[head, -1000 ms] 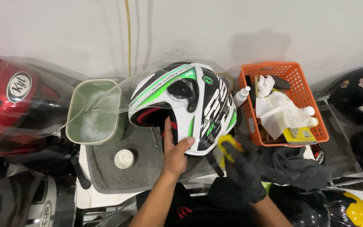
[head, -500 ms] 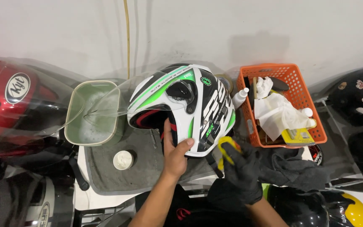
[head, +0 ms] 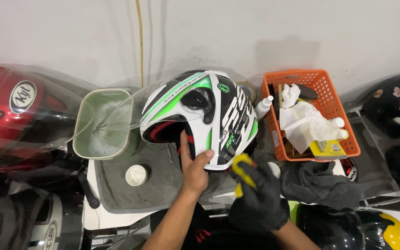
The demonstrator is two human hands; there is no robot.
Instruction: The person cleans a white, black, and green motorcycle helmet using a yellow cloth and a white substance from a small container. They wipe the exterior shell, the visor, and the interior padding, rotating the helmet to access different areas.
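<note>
Bare left hand (head: 194, 169) steadies helmet (head: 209, 115); gloved right hand (head: 258, 192) grips sponge (head: 242, 167).

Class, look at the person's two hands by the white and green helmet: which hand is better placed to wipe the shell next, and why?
Probably the right hand: gloved in black, it grips a yellow cloth right at the helmet's lower edge. The bare left hand is pressed against the shell, steadying it.

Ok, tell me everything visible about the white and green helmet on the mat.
The motorcycle helmet has a glossy white shell with green and black graphics, a clear raised visor reaching over the soapy basin, and red-trimmed inner padding. It rests on a grey mat. The bare left hand steadies its lower edge; the black-gloved right hand holds a yellow cloth beside it.
</note>
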